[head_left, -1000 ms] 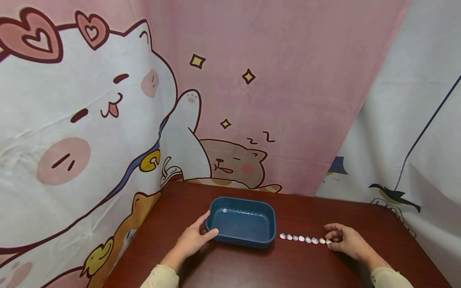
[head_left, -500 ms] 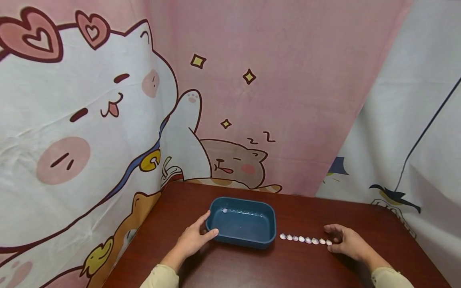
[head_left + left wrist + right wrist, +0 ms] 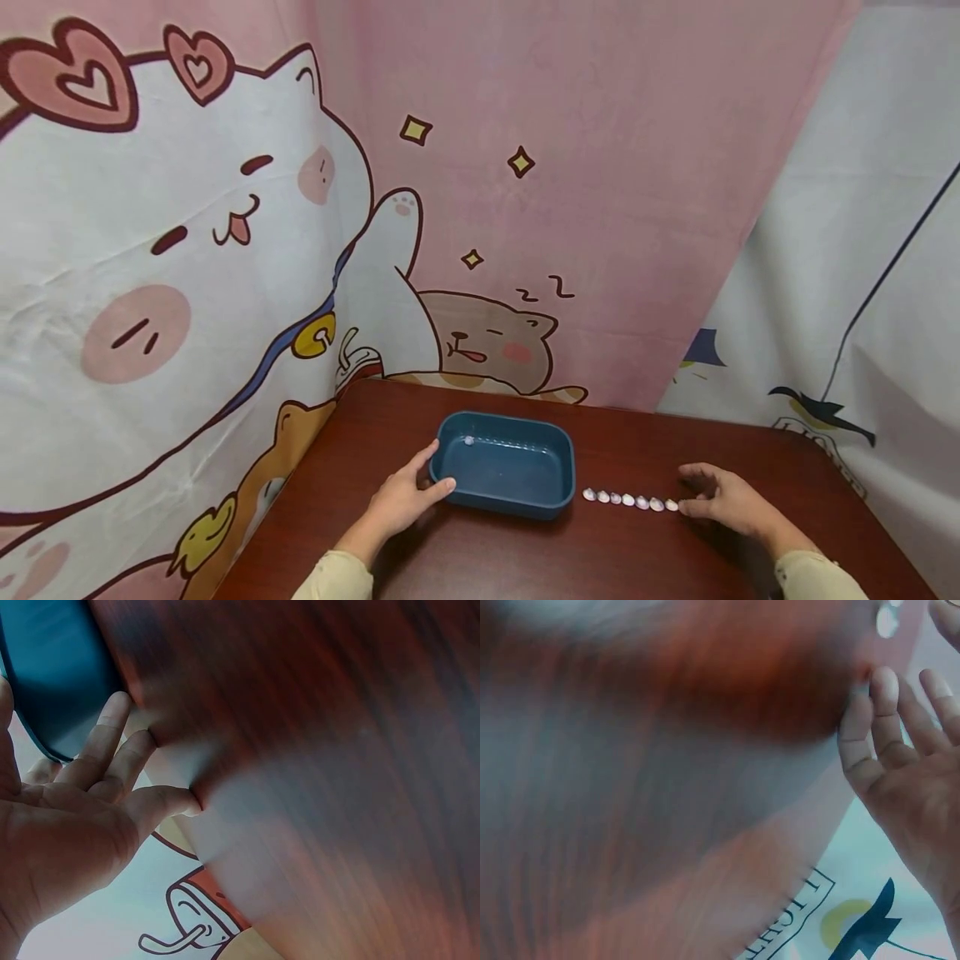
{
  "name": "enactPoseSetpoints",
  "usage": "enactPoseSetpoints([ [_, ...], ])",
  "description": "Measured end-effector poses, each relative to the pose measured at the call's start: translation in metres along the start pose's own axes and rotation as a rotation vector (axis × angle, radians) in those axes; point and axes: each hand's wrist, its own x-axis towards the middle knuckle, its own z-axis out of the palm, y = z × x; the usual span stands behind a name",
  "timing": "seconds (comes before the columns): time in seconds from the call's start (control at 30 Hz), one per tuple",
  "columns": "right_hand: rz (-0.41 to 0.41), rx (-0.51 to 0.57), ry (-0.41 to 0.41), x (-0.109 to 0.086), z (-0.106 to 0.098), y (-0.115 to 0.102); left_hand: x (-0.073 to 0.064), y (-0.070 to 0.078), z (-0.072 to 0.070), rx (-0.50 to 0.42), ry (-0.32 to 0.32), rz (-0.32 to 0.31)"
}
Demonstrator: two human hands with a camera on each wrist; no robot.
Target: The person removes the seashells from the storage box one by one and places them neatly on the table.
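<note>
A row of small whitish seashells [image 3: 628, 500] runs across the table to the right of a dark blue rectangular container [image 3: 502, 504]. At the row's right end is my right hand [image 3: 727, 502], its thumb tip over or beside the last shell position, with a gap between thumb and fingers. In the right wrist view, the fingers of this hand [image 3: 919, 776] are loosely extended near a shell [image 3: 887, 621]. My left hand [image 3: 401, 497] rests against the container's left side, thumb at the near-left rim. In the left wrist view, its fingers [image 3: 112, 712] are spread and nearly straight.
One small pale piece [image 3: 469, 441], perhaps a shell, lies inside the container at the far left. The reddish-brown table [image 3: 600, 558] meets hanging cloth [image 3: 600, 167] with cartoon cats at its back and sides.
My right thumb has come left toward the row, and the rightmost shell seen half a second ago is now hidden or out of sight. My left hand and the container stay still.
</note>
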Motion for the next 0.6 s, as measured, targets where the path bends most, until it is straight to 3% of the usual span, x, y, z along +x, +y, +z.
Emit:
enactPoseSetpoints([
  [0.1,0.049,-0.064,0.089,0.006,-0.004,-0.011,0.000,0.001,-0.001,0.007,-0.002,0.006],
  [0.2,0.036,-0.131,0.220,0.018,-0.001,-0.036,-0.001,0.001,-0.002,0.003,0.003,0.010],
  [0.37,-0.130,-0.180,0.370,0.047,0.026,-0.110,0.000,-0.001,-0.002,0.003,0.001,0.012],
  [0.5,-0.301,-0.180,0.328,0.068,0.064,-0.179,0.001,-0.002,0.000,0.010,-0.005,0.008],
  [0.6,-0.398,-0.252,0.192,0.081,0.098,-0.222,0.002,-0.002,0.000,0.007,-0.003,0.007],
])
